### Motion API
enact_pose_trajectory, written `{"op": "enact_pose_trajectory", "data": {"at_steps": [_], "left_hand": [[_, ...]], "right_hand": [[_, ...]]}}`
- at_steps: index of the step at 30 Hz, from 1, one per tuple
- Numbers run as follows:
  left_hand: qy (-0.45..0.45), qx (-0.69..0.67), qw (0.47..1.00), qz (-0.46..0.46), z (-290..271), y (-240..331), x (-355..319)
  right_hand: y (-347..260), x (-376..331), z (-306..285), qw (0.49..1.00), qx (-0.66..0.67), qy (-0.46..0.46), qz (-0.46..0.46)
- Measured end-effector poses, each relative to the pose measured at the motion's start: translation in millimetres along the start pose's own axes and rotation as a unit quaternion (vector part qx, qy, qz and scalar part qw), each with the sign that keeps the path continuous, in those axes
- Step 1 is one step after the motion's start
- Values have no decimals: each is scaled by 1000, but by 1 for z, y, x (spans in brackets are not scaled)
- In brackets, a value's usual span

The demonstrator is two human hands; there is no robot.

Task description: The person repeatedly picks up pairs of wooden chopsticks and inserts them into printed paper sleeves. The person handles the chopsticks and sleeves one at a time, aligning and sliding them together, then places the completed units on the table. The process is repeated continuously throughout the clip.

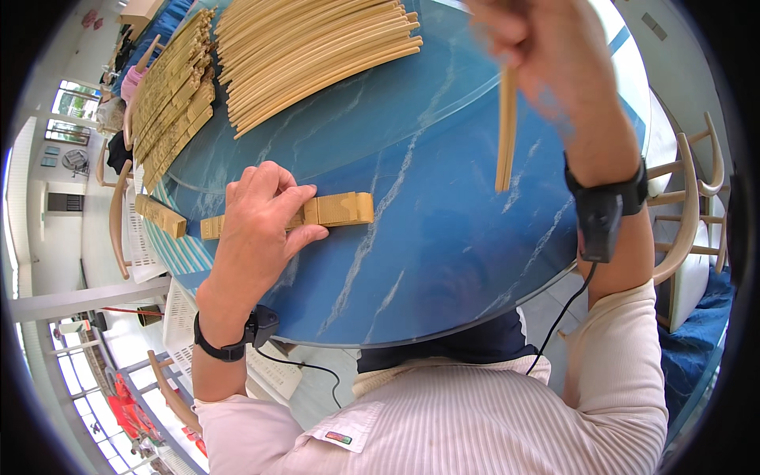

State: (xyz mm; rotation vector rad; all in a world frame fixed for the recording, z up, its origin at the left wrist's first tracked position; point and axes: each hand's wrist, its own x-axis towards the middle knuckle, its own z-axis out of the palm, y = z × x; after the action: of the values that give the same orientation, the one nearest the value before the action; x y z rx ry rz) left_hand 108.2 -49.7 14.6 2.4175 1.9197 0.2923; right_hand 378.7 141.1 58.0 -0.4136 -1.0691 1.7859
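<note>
My left hand [257,222] pinches a long, flat gold paper sleeve [342,209] between thumb and fingers, low over the blue table. The sleeve's right end sticks out past the fingertips and looks slightly parted. Its other end shows left of my hand. Up at the right, my right hand [554,59], smeared by motion, grips a pair of pale wooden chopsticks [507,134] that point down toward the table. Their upper ends are hidden in my fingers. The chopsticks are apart from the sleeve.
A big pile of loose chopsticks [317,59] lies at the far side of the blue marbled table [443,277]. Left of it are stacked gold sleeves [174,103]. A small gold stack [161,215] sits at the left edge. Wooden chairs [687,214] stand at the right.
</note>
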Motion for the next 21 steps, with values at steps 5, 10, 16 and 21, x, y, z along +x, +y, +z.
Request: {"op": "enact_pose_trajectory", "data": {"at_steps": [5, 10, 16, 21], "left_hand": [[7, -53, 998, -15, -6, -7, -3], [57, -83, 995, -10, -24, 3, -3], [183, -15, 983, 31, -45, 36, 14], [305, -176, 934, 64, -30, 38, 4]], "right_hand": [[36, -16, 26, 974, -146, -131, 115], [47, -23, 27, 936, -257, -190, 150], [47, -29, 34, 943, -226, -182, 164], [38, -25, 32, 967, -196, -120, 109]]}}
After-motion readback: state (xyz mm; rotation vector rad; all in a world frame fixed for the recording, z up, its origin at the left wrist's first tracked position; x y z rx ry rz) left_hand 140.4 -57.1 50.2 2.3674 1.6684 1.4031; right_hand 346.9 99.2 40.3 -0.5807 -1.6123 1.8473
